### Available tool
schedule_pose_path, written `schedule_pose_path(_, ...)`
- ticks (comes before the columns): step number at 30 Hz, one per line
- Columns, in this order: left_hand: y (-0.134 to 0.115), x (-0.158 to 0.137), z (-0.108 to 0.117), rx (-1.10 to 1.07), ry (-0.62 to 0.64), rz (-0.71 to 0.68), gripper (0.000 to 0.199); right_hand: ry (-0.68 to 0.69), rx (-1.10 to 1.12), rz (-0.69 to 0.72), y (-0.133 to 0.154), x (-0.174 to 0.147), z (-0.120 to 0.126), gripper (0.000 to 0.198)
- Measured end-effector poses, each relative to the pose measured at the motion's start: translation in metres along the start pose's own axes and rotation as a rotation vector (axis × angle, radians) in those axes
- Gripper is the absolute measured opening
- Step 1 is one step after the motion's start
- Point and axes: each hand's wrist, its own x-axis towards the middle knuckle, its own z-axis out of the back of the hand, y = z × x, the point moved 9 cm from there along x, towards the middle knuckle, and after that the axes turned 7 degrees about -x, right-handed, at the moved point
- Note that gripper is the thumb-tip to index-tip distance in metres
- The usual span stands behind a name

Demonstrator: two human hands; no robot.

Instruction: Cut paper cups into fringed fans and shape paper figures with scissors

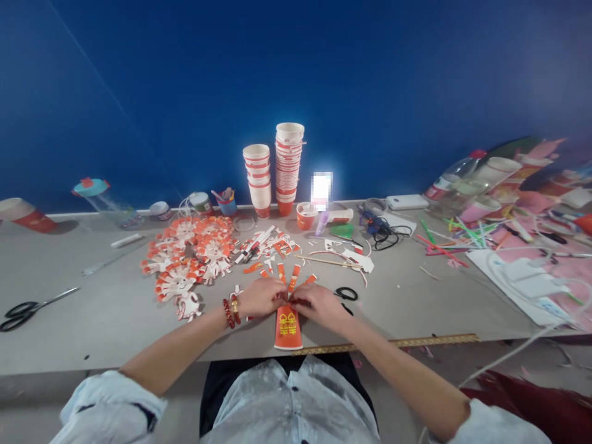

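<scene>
Two hands meet over one orange paper piece (288,330) near the front edge of the table (115,290). Fingers of the left hand (264,297) and the right hand (321,304) are curled nearly closed, pinching its narrow upper end; I can't make out each fingertip. Four orange strips (294,277) fan out beyond the knuckles, and yellow lettering marks the wide end.

Going from the left, I count one tipped orange-and-white cup (28,216), one pair of black-handled scissors (19,313), one clear bottle (107,205) with a blue top and one white pen (126,241). Next comes a heap of paper figures (185,256), too overlapped to count. Two stacks of paper cups stand by the blue wall (185,92), the right stack (288,163) taller than the left stack (258,179), with paper scraps (272,243) in front. One pair of black handle loops (346,293) shows just beside the right hand; one gold-coloured strip (435,340) runs along the front edge. Farther right, coloured sticks (443,251) lie strewn.

Left forearm slants in from the lower left, red beads (227,313) at its wrist, palm down; the right forearm mirrors it, back of the hand up.
</scene>
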Motion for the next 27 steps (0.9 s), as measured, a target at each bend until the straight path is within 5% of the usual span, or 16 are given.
schedule_pose_path(12,0.005,0.01,-0.004,0.086,0.06,0.052,0.016,0.215,-0.069,0.052,-0.006,0.028,-0.002,0.012)
schedule_pose_path(27,-0.001,0.008,-0.008,0.17,0.003,-0.026,0.014,0.216,-0.174,0.114,-0.001,0.028,-0.009,0.011)
